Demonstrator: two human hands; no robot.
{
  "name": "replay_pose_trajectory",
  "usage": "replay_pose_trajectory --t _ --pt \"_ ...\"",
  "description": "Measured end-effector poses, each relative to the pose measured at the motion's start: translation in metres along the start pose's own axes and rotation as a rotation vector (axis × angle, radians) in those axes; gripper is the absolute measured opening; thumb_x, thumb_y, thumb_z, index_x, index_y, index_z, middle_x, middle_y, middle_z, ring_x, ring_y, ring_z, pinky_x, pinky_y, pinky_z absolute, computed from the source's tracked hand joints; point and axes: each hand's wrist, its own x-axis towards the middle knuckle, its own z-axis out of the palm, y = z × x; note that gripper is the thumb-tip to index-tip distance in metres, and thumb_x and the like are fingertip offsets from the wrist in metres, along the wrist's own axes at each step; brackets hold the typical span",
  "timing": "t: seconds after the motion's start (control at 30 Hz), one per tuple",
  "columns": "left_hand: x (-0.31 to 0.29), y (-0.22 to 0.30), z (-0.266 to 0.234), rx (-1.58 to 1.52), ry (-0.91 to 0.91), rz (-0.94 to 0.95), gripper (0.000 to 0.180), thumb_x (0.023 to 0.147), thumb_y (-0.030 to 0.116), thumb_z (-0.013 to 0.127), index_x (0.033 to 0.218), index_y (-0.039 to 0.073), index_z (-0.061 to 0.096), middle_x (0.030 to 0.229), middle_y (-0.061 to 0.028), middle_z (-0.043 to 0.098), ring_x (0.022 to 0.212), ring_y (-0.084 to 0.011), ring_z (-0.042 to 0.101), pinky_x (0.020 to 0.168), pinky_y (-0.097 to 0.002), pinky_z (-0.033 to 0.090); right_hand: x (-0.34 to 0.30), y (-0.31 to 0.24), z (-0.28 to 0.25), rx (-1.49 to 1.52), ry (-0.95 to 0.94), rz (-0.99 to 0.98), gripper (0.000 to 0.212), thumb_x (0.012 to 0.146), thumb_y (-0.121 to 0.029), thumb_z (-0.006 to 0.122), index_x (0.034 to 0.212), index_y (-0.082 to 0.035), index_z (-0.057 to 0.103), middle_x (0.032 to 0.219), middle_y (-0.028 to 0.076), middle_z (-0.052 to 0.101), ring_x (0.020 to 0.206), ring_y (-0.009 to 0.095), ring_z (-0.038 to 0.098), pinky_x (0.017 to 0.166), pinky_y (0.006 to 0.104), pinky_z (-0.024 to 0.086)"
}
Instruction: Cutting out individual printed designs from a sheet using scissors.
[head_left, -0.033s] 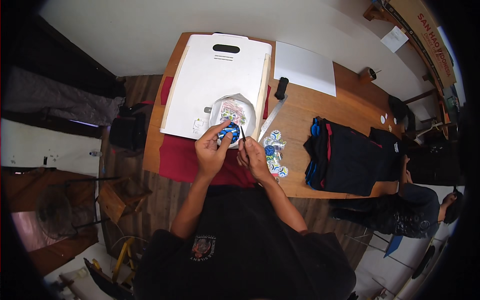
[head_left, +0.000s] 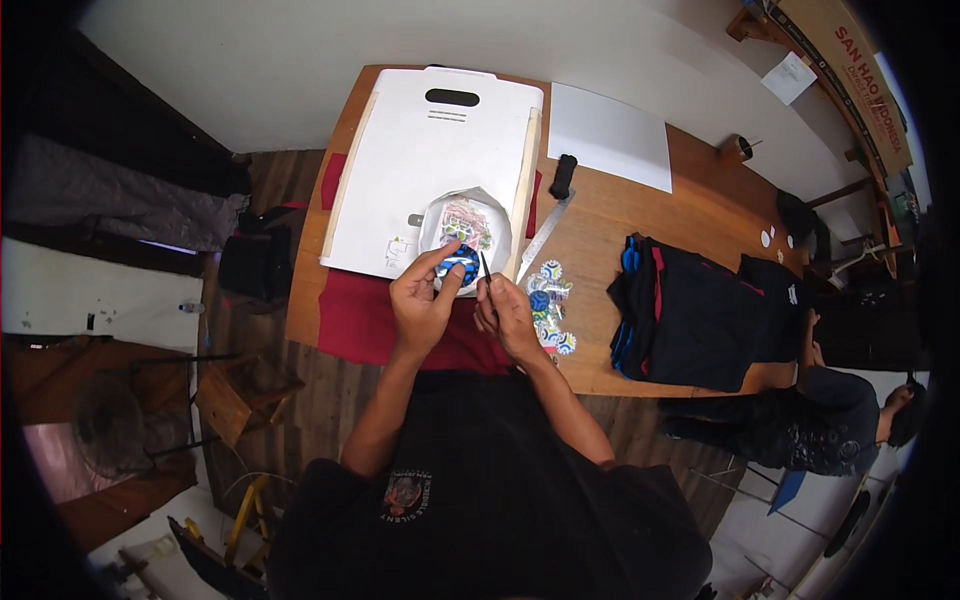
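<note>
Head view, left hand: the left hand (head_left: 424, 303) has thumb and index finger clamped on the blue patterned piece.
Blue patterned piece: this small item (head_left: 470, 264) sits at the left fingertips, over the near part of the pale container.
Right hand: the right hand (head_left: 508, 312) grips a slim dark tool (head_left: 486, 268), its tip up beside the blue piece; whether they touch, I cannot tell.
Hands: near each other, apart.
Pale container: a round, white-walled holder (head_left: 503, 225) with colourful printed pieces (head_left: 465, 214) inside, at the near right part of the white panel (head_left: 430, 150).
Near edge: red cloth (head_left: 355, 315) shows beneath the panel.
Right of panel: a ruler (head_left: 548, 232), a black bundle (head_left: 564, 176), a white sheet (head_left: 615, 135) and round-patterned cutouts (head_left: 540, 302) lie on the wooden table (head_left: 590, 230).
Farther right: folded dark garments (head_left: 705, 315); another person (head_left: 815, 415) stands at the table.
</note>
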Motion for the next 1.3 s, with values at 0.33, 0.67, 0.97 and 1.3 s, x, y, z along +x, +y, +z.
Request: replay_pose_trajectory --t 0.33,0.67,0.97,1.3 --pt "0.002 -0.003 0.003 0.036 0.045 0.064 0.033 0.088 -0.01 0.066 0.121 -0.009 0.064 0.111 -0.0118 0.066 0.102 -0.0136 0.062 0.09 -0.0241 0.049 -0.001 0.002 -0.004 -0.026 -0.004 0.018 0.039 0.108 -0.04 0.037 0.095 -0.006 0.05 0.054 -0.005 0.03 0.043 0.006 0.026 0.044 0.0236 0.025" --pt "0.0 -0.004 0.001 -0.006 0.04 -0.021 0.032 0.09 -0.008 0.066 0.121 -0.01 0.063 0.111 -0.0128 0.068 0.103 -0.0133 0.062 0.092 -0.0256 0.048 -0.002 -0.003 0.001 -0.014 -0.001 0.038 0.04 0.108 -0.041 0.037 0.096 -0.006 0.051 0.054 -0.005 0.03 0.043 0.006 0.026 0.045 0.0238 0.025" --pt "0.0 -0.004 0.001 -0.003 0.027 -0.009 0.032 0.09 -0.008 0.065 0.122 -0.01 0.063 0.112 -0.0131 0.067 0.103 -0.013 0.061 0.092 -0.0251 0.047 -0.003 -0.004 0.001 -0.01 -0.007 0.042 0.039 0.108 -0.04 0.037 0.095 -0.006 0.051 0.054 -0.005 0.03 0.044 0.006 0.026 0.045 0.0239 0.026" --pt "0.0 -0.004 0.0 -0.006 0.01 0.001 0.032 0.089 -0.009 0.065 0.122 -0.01 0.063 0.112 -0.0126 0.067 0.103 -0.0129 0.061 0.092 -0.025 0.047 -0.002 0.004 -0.004 -0.014 -0.009 0.024 0.039 0.108 -0.04 0.037 0.095 -0.006 0.051 0.054 -0.005 0.03 0.044 0.006 0.025 0.045 0.0241 0.025"
